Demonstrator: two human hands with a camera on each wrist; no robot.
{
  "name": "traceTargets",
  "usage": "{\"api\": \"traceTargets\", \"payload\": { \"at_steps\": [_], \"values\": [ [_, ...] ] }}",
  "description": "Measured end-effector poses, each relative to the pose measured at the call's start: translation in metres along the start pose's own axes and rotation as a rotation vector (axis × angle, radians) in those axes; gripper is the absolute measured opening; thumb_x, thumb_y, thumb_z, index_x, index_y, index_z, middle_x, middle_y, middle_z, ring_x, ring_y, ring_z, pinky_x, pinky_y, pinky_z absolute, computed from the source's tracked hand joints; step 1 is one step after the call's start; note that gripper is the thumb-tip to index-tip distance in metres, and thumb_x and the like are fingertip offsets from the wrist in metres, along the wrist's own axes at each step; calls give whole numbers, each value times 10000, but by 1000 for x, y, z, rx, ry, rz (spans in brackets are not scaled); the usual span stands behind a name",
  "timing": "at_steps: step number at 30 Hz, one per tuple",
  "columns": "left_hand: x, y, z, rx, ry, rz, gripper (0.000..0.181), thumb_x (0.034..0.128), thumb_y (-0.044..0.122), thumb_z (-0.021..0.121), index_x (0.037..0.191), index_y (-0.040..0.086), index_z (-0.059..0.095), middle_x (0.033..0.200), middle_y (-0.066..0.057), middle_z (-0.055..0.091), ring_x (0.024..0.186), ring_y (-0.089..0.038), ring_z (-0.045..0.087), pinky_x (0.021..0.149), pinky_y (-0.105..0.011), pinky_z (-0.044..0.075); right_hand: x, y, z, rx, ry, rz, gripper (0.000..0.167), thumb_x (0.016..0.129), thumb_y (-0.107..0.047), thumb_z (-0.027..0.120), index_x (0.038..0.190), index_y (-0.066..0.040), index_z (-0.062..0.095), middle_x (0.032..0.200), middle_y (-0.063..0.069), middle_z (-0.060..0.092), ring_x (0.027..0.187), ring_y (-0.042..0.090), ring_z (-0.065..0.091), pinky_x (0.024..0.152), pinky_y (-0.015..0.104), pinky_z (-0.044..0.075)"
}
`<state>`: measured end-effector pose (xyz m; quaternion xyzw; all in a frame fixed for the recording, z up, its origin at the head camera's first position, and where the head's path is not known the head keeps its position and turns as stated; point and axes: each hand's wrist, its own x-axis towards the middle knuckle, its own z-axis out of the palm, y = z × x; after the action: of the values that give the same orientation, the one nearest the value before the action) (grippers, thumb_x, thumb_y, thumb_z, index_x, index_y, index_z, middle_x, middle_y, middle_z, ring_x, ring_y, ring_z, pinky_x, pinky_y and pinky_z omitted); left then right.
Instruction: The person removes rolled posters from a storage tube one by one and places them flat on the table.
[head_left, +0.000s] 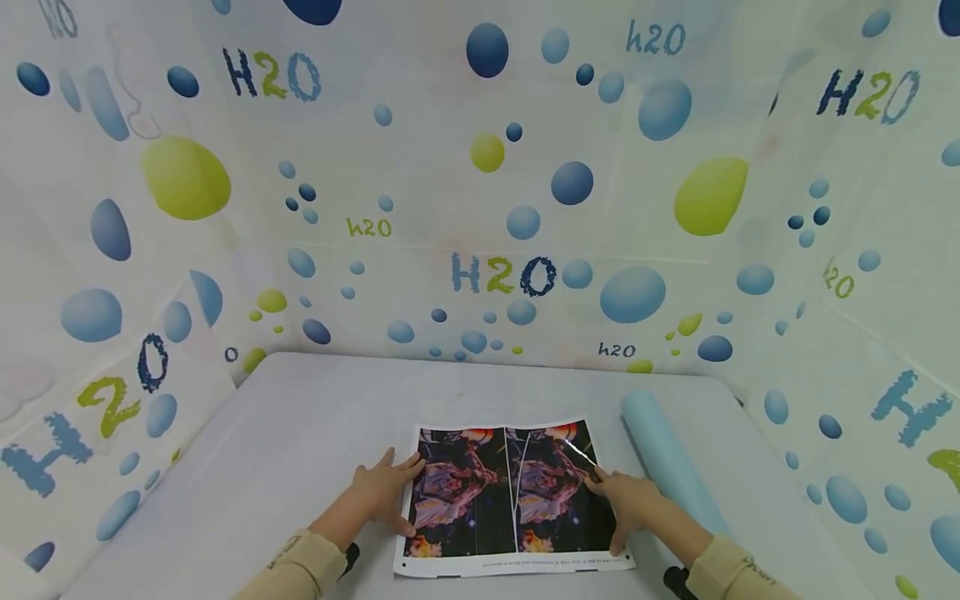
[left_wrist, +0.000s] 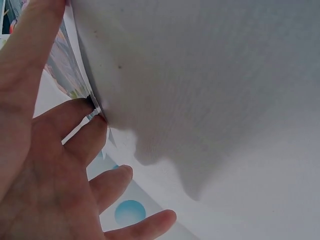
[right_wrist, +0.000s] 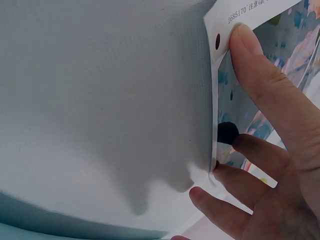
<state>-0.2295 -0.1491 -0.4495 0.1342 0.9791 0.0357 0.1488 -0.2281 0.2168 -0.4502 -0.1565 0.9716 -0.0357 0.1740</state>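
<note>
A printed sheet (head_left: pixel 487 508) lies on the white tabletop, with two dark, colourful pictures side by side and white margins. Its surface is shiny, and bright streaks of light cross the right picture. Small print runs along its near margin. At the sheet's left edge rests my left hand (head_left: pixel 378 492), fingers and thumb spread. My right hand (head_left: pixel 628 500) touches the right edge, its thumb on the near corner area. The right wrist view shows that thumb (right_wrist: pixel 250 45) on the margin beside a dark round mark. In the left wrist view, fingertips (left_wrist: pixel 97 127) meet the sheet's edge.
A light blue roll (head_left: pixel 671 458) lies on the table (head_left: pixel 322 417) just right of my right hand. Behind and on both sides hangs a white cloth (head_left: pixel 435 167) printed with blue and green bubbles and "H2O". Dark straps (head_left: pixel 349 557) circle both wrists.
</note>
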Motion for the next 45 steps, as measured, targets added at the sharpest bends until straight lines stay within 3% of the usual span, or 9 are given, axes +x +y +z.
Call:
{"api": "traceTargets", "payload": {
  "at_steps": [7, 17, 27, 31, 36, 40, 43, 45],
  "values": [
    [1, 1, 2, 19, 18, -6, 980, 546, 463, 826, 1374, 128, 424, 1442, -26, 353, 1330, -374, 229, 930, -636, 293, 1, -1, -1, -7, -4, 15, 964, 453, -213, 911, 1312, -69, 500, 1386, 185, 391, 1203, 429, 407, 860, 621, 379],
    [0, 0, 4, -25, 27, -3, 978, 535, 451, 833, 1363, 113, 437, 1433, -38, 365, 1325, -394, 222, 933, -661, 262, 2, 0, 2, 34, -13, -3, 965, 459, -184, 907, 1317, -49, 487, 1394, 211, 367, 1195, 453, 401, 876, 594, 387],
    [0, 7, 1, 15, 33, 13, 968, 534, 463, 840, 1347, 103, 457, 1412, -50, 395, 1331, -389, 210, 948, -658, 245, 2, 11, 6, 91, 23, -77, 971, 457, -178, 903, 1315, -17, 477, 1394, 232, 355, 1186, 463, 404, 935, 538, 368],
    [-3, 12, 3, 34, 42, 31, 954, 524, 490, 838, 1315, 91, 487, 1367, -88, 440, 1322, -385, 234, 948, -661, 244, 6, 14, 8, 87, 78, -129, 916, 448, -168, 908, 1268, -19, 528, 1378, 217, 384, 1159, 442, 439, 898, 521, 410],
    [-9, 16, 10, 89, 94, 81, 920, 548, 600, 773, 1256, 61, 540, 1281, -139, 487, 1280, -381, 316, 921, -656, 285, 11, 11, 7, -83, 212, -152, 740, 401, -156, 925, 1078, -35, 652, 1272, 150, 509, 1108, 345, 484, 814, 528, 454],
    [-14, 20, 15, 80, 161, 122, 853, 594, 622, 731, 1170, 10, 583, 1189, -175, 513, 1213, -385, 393, 893, -654, 314, 15, 5, 7, -302, 322, -158, 526, 394, -151, 927, 864, -81, 700, 1003, 52, 599, 921, 239, 505, 725, 450, 466],
    [-18, 24, 17, 49, 197, 146, 800, 613, 611, 721, 1090, -18, 596, 1133, -188, 523, 1160, -373, 438, 871, -647, 334, 16, 1, 8, -400, 381, -163, 326, 485, -86, 888, 728, -92, 672, 796, 21, 567, 765, 207, 512, 642, 384, 471],
    [-20, 26, 20, 32, 214, 160, 774, 630, 605, 710, 1060, -28, 593, 1107, -195, 528, 1119, -363, 467, 847, -630, 359, 15, -1, 9, -387, 392, -145, 243, 558, -29, 838, 682, -72, 634, 715, 28, 551, 687, 202, 531, 589, 365, 481]
  ]
}}
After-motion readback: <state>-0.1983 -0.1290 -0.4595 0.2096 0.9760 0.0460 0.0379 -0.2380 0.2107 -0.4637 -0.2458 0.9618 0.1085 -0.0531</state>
